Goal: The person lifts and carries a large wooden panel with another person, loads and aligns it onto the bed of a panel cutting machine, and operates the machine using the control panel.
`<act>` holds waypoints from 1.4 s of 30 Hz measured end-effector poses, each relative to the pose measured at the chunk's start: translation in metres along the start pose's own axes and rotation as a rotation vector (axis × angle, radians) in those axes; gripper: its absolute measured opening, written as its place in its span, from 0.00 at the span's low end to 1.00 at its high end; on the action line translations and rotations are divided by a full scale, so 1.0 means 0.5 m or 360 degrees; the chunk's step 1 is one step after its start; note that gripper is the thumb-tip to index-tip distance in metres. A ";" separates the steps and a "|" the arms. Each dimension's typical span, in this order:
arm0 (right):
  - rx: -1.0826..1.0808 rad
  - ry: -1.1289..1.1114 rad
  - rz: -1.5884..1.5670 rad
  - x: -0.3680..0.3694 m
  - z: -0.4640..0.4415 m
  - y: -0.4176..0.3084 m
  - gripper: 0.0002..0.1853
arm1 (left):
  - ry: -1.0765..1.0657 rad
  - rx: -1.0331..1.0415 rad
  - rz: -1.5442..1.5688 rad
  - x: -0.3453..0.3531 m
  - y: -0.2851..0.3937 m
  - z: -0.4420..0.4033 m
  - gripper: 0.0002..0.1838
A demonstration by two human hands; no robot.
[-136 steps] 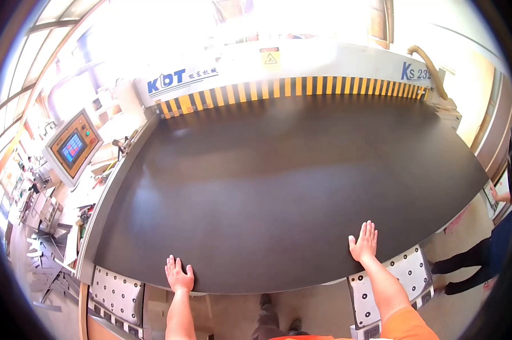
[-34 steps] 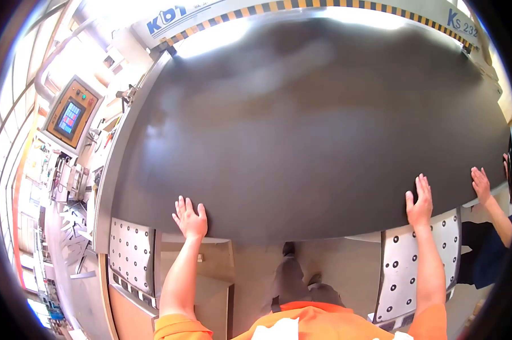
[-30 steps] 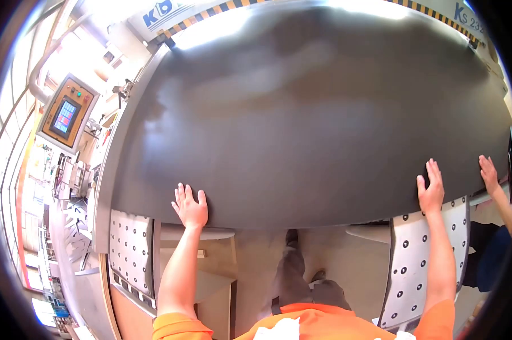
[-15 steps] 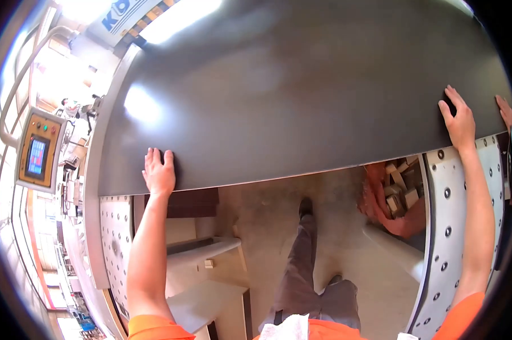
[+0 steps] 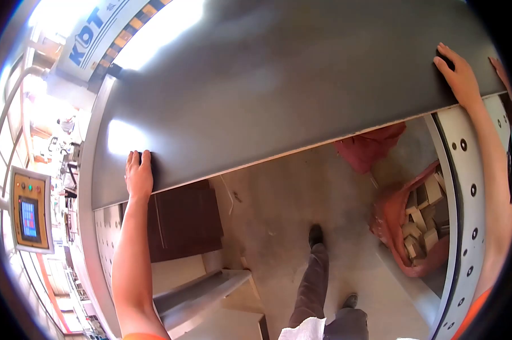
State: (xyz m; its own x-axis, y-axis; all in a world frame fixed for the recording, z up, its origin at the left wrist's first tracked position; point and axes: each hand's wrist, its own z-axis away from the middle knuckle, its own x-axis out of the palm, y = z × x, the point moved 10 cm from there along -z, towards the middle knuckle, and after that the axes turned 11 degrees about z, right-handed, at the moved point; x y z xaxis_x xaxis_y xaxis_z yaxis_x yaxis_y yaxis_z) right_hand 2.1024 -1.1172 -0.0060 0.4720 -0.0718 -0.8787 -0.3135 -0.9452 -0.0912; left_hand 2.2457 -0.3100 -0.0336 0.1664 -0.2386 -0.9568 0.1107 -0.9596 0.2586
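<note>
A large dark grey board (image 5: 290, 85) lies flat across the machine's perforated support tables, its near edge running slantwise in front of me. My left hand (image 5: 139, 174) rests palm down on the board near its left end, fingers stretched out and close together. Further right, my right hand (image 5: 459, 75) lies on the board with thumb and fingers spread. Neither hand grasps anything. Another person's hand (image 5: 498, 71) touches the board at the far right, partly cut off.
A control panel (image 5: 31, 209) hangs at the left. The right support table (image 5: 464, 187) has round holes. Below are a reddish sack of wood offcuts (image 5: 419, 226), a second red sack (image 5: 375, 144), dark brown panels (image 5: 185, 221) and a grey beam (image 5: 202, 292).
The board and both my hands have shifted away from me, the right side more, so the near edge slants more steeply. More floor and the sacks show beneath. My view has turned a little.
</note>
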 end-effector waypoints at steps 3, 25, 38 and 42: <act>0.0054 -0.0012 -0.0083 0.031 -0.049 -0.007 0.31 | 0.0108 -0.0028 0.0099 0.004 0.021 -0.056 0.39; 0.0057 -0.0056 -0.0113 0.124 -0.199 -0.012 0.27 | 0.0510 0.0114 0.0475 -0.028 0.120 -0.156 0.26; 0.0032 -0.0059 0.0028 0.175 -0.225 0.046 0.25 | 0.0669 -0.0107 0.0612 -0.050 0.115 -0.129 0.20; -0.0369 -0.0276 -0.0204 0.128 -0.131 -0.388 0.24 | 0.0594 -0.0084 0.0569 -0.061 0.120 -0.126 0.20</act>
State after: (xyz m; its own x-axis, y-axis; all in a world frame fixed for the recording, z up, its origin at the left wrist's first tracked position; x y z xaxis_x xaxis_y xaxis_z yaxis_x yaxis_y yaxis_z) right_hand 2.2473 -0.9591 -0.0138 0.3415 0.0892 -0.9356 -0.0551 -0.9919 -0.1146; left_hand 2.3090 -0.3509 0.0194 0.5399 -0.4717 -0.6971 0.0308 -0.8166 0.5764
